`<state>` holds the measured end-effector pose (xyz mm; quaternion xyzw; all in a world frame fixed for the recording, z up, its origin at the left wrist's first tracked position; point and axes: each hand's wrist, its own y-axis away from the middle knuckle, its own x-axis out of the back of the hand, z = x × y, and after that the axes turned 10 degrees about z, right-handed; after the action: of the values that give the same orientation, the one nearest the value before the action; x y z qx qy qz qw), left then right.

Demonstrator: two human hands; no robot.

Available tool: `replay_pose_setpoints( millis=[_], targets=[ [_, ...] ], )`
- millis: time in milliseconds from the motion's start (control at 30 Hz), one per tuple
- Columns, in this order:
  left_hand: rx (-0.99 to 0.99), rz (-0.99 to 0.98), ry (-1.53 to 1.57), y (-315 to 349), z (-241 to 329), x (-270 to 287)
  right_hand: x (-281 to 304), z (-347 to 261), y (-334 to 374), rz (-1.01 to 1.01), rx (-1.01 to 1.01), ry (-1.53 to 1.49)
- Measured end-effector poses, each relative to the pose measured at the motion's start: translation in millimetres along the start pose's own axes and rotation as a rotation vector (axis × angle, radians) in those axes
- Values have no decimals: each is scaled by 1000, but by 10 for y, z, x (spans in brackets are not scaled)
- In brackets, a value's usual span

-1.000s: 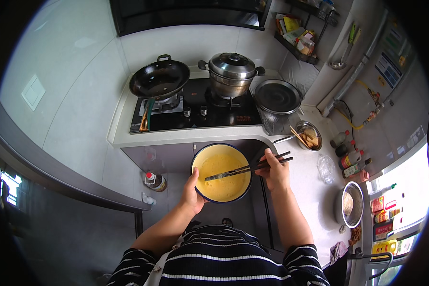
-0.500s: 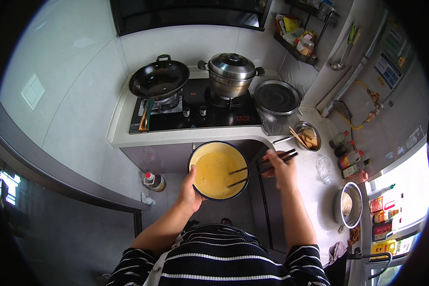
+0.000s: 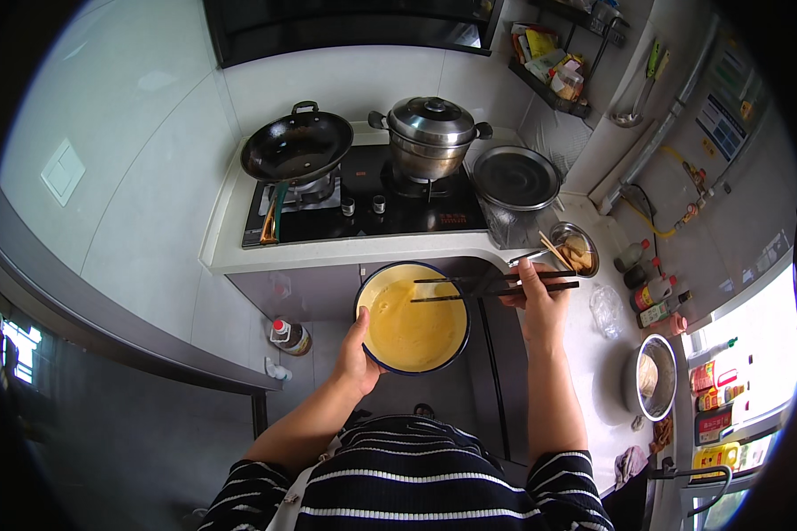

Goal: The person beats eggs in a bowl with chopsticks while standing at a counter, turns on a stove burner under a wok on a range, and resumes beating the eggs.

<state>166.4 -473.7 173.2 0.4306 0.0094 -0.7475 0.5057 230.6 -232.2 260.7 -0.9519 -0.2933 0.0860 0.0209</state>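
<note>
My left hand (image 3: 357, 357) grips the near left rim of a round, dark-rimmed bowl (image 3: 460, 350), thumb over the edge and fingers underneath. Inside is a yellow liquid (image 3: 412, 332) with a few bubbles, which looks like beaten egg. The bowl hangs in the air in front of the counter. My right hand (image 3: 538, 305) is closed round a pair of dark chopsticks (image 3: 491, 285). They lie nearly level, pointing left, with their tips over the far part of the bowl, at or in the liquid.
Beyond the bowl is a black gas stove (image 3: 363, 217) bearing a wok (image 3: 297, 149) and a lidded steel pot (image 3: 430, 140). Right of it are a black round pan (image 3: 515, 177) and a small bowl of food pieces (image 3: 577, 254). A metal basin (image 3: 630, 380) and several bottles (image 3: 653, 290) line the right counter.
The chopsticks have swept from the bowl's right side to its far side and turned more level. My right hand has moved slightly right and away. The bowl has shifted a little right.
</note>
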Motion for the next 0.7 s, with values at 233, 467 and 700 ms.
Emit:
replay_pose_setpoints(
  millis=[233,467,700],
  targets=[
    [-5,-25,-16,14,1,-51,13,421,72,-77,-335,63],
    [-5,17,-32,-4,-34,-8,-1,335,91,-14,-303,-143],
    [-17,11,-36,-11,-50,10,37,4,9,-13,5,2]
  ],
)
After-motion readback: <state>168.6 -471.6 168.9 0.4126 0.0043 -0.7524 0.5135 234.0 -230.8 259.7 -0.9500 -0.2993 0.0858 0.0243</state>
